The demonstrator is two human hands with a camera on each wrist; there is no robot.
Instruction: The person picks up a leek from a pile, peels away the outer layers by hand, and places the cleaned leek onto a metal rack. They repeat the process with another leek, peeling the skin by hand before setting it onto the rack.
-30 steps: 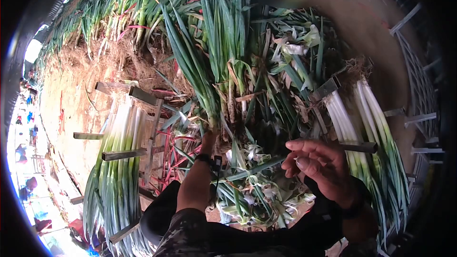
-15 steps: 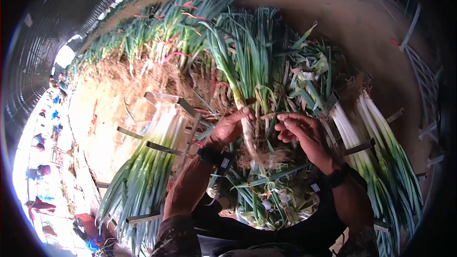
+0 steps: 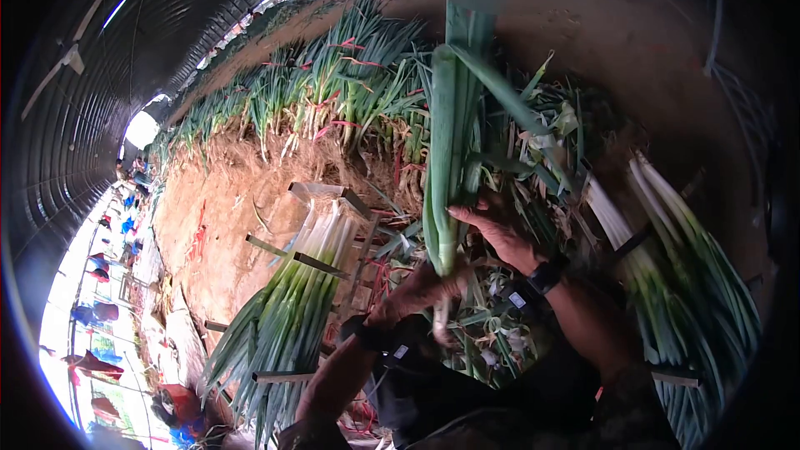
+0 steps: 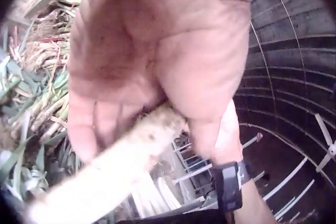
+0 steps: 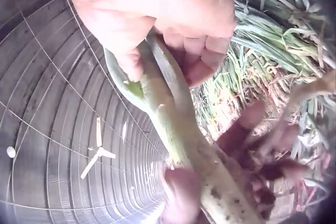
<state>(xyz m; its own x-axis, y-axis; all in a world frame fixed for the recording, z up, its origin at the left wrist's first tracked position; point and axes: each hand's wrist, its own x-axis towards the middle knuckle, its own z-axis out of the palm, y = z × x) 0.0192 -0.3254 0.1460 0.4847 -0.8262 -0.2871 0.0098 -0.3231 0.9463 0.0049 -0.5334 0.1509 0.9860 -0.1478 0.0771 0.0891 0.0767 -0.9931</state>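
Observation:
One large green onion (image 3: 446,254) stands upright before me, its long leaves reaching away at the top of the head view. My left hand (image 3: 421,292) holds its pale lower stem, thumb and fingers on either side. In the left wrist view the white stem (image 4: 105,171) passes under the palm, specked with dirt. Higher up, where the leaves fork, my right hand (image 3: 504,237) pinches a leaf; its thumb (image 5: 134,69) presses into the fork in the right wrist view, fingers curled behind. A strip of brownish peel (image 5: 310,87) blurs near the left hand's fingers.
Trimmed green onions (image 3: 321,250) lie in a metal rack at left, more (image 3: 658,217) in one at right. Untrimmed bundles with roots and red ties (image 3: 333,100) line the ground ahead. Peeled leaf waste (image 3: 492,342) heaps between the legs.
The left hand came back from the pile with a green onion, which now stands more upright. The right hand moved from beside it onto its leaves. The head view has turned.

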